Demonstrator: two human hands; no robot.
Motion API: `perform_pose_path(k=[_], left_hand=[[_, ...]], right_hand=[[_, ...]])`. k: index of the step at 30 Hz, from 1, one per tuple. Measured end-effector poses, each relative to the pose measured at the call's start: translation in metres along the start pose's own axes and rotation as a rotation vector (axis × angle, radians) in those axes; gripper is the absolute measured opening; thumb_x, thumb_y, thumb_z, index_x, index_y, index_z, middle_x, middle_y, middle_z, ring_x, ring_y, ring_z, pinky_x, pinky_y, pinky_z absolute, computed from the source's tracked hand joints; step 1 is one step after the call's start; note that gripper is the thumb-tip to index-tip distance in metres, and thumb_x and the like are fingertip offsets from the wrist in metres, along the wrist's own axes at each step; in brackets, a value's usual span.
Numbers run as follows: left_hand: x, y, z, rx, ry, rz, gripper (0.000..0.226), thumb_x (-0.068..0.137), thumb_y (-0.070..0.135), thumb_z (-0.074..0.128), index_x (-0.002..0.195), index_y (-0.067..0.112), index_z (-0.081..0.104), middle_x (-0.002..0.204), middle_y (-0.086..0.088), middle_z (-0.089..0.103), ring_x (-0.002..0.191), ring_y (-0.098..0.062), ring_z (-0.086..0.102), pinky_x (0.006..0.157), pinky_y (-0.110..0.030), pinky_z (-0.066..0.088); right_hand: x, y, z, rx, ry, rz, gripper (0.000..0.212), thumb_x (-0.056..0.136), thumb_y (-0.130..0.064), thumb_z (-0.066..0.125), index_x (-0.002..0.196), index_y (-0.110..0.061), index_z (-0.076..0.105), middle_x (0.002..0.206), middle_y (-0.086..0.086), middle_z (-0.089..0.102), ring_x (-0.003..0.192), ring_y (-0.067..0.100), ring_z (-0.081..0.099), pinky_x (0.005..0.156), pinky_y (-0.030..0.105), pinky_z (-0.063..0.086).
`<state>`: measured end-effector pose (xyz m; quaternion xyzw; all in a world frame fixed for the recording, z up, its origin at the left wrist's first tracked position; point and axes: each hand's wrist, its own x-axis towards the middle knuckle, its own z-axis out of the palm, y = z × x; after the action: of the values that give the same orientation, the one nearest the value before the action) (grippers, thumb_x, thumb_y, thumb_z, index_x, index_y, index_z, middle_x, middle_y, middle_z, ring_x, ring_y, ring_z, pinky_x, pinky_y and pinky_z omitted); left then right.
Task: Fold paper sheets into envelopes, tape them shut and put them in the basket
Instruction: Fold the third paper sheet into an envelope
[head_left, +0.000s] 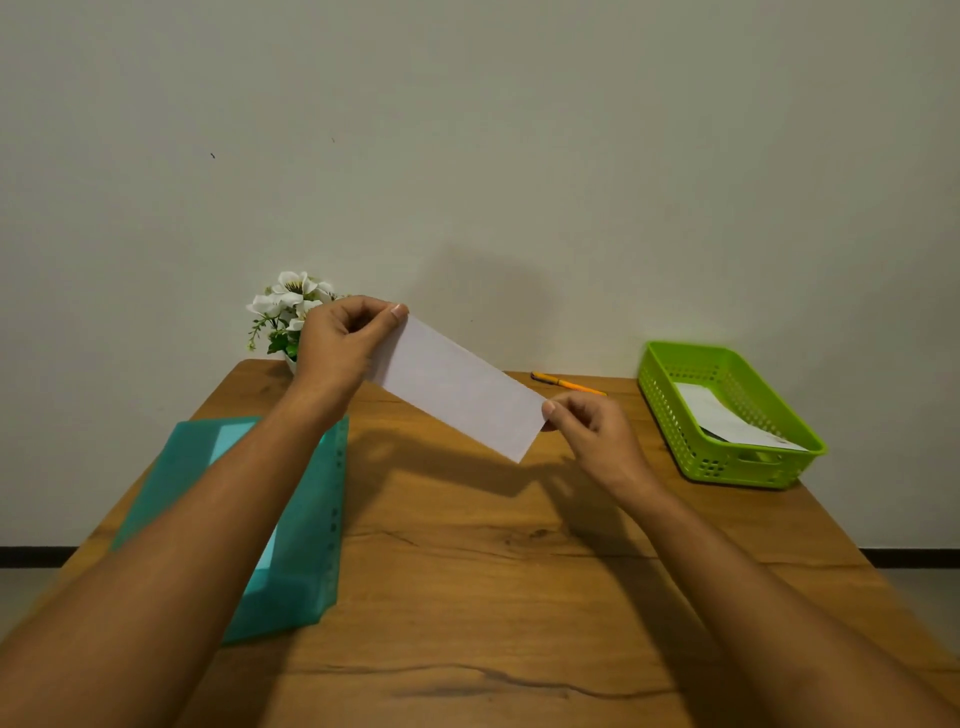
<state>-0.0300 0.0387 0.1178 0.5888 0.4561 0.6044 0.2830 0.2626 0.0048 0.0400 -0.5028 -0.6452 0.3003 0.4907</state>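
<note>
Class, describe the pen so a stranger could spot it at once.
Start at the wooden table and look along its far edge by the wall. Between the folded paper and the green basket lies the pen: the only thin orange stick there.

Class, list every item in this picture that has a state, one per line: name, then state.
Folded paper: held in the air, tilted.
Left hand: pinching its upper end.
Right hand: pinching its lower end.
Green basket: holds white paper.
Teal folder: flat on table, sheet inside.
Orange pen: lying on table.
</note>
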Motion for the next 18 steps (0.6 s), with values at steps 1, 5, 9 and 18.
perform_pose_path(k=[1,5,9,18], left_hand=[[-0.001,-0.006,-0.003,0.007,0.005,-0.012,0.012,0.092,0.031,0.076,0.081,0.026,0.077,0.077,0.011,0.074,0.071,0.004,0.064,0.061,-0.014,0.05],[-0.005,-0.024,-0.01,0.182,-0.001,-0.098,0.005,0.092,0.029,0.076,0.092,0.024,0.078,0.087,0.003,0.075,0.084,-0.012,0.068,0.077,-0.04,0.06],[-0.012,-0.021,-0.002,0.587,-0.054,0.056,0.029,0.09,0.04,0.075,0.117,0.03,0.073,0.11,0.008,0.068,0.088,-0.01,0.061,0.076,-0.037,0.056],[-0.012,0.026,0.048,0.482,-0.32,0.287,0.012,0.09,0.038,0.076,0.098,0.029,0.077,0.085,0.018,0.072,0.075,-0.004,0.065,0.064,-0.022,0.048]], right_hand=[[0.003,-0.002,-0.003,0.054,0.056,0.002,0.016,0.1,-0.008,0.065,0.09,-0.004,0.076,0.084,0.002,0.078,0.081,0.012,0.073,0.076,0.03,0.056],[0.018,-0.023,-0.013,0.142,0.22,-0.039,0.012,0.093,-0.005,0.073,0.082,-0.008,0.075,0.078,0.004,0.075,0.073,0.01,0.065,0.071,0.025,0.052],[0.032,-0.053,-0.012,0.024,0.216,-0.171,0.013,0.096,-0.013,0.071,0.088,-0.022,0.075,0.084,-0.007,0.074,0.08,0.005,0.066,0.073,0.024,0.052],[0.035,-0.097,0.016,-0.305,0.043,-0.439,0.014,0.1,-0.017,0.065,0.103,-0.012,0.078,0.099,-0.005,0.073,0.095,0.006,0.066,0.081,0.024,0.054]])
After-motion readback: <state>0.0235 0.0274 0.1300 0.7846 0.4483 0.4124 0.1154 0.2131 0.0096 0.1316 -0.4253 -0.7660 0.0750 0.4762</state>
